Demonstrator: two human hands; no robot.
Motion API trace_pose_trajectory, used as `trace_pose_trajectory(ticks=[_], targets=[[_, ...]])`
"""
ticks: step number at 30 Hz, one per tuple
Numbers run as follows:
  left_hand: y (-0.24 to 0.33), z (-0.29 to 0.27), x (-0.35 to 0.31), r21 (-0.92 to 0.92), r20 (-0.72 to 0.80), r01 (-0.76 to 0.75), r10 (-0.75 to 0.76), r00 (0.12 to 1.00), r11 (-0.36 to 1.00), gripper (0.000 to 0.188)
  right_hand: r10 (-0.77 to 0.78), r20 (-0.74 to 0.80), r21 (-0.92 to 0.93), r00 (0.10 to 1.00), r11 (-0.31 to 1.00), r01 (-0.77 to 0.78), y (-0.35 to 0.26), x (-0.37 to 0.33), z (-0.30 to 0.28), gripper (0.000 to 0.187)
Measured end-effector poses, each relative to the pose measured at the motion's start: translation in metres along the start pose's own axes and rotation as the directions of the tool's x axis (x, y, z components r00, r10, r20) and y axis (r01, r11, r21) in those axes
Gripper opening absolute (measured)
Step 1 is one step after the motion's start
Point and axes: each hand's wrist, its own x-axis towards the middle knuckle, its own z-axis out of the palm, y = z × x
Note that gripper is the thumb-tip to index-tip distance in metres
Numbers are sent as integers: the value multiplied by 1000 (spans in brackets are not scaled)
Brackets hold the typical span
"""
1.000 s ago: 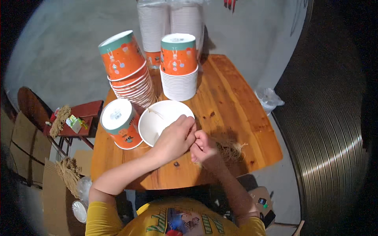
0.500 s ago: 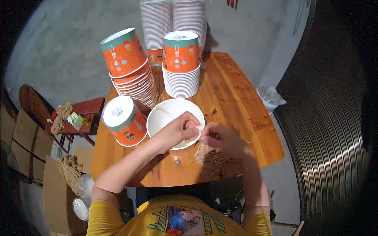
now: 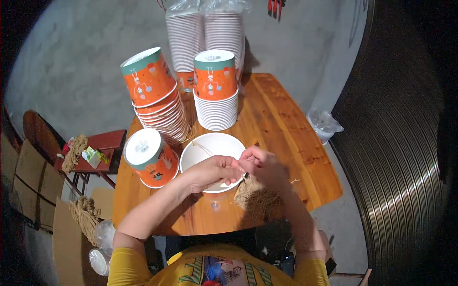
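Observation:
My left hand and my right hand meet over the near right rim of an upright white paper bucket. Fingers of both are pinched close together, seemingly on a thin pale string. That string runs from the bucket's far left rim across its mouth toward my left hand. Between the fingertips its end is too small to make out. Under my right wrist lies a bundle of tan strings on the wooden table. A small clear round thing sits just in front of the bucket.
Upside-down orange paper buckets stand in a leaning stack and a straight stack. A single orange bucket is left of the white one. Bagged stacks rise behind. A red bench holds more string.
My right hand has turned and risen to the bucket's right rim, close against my left fingers. The whole scene sits slightly lower in view.

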Motion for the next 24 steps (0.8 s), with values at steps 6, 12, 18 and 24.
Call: trace_pose_trajectory(ticks=[6,12,18,24], targets=[[-3,-2,5,-76,72,27,-21,997,997,10,-138,-187,77,973,985,154,22,-12,11,11],[0,-2,7,-139,69,25,-15,998,990,10,-178,-152,55,972,981,188,36,-38,12,14],[-4,-4,9,-118,55,15,-9,998,993,10,-383,-286,-406,878,879,251,14,-42,21,18],[-5,-3,13,-142,63,31,-22,998,989,9,-113,-354,-63,929,993,97,7,-45,27,16]])
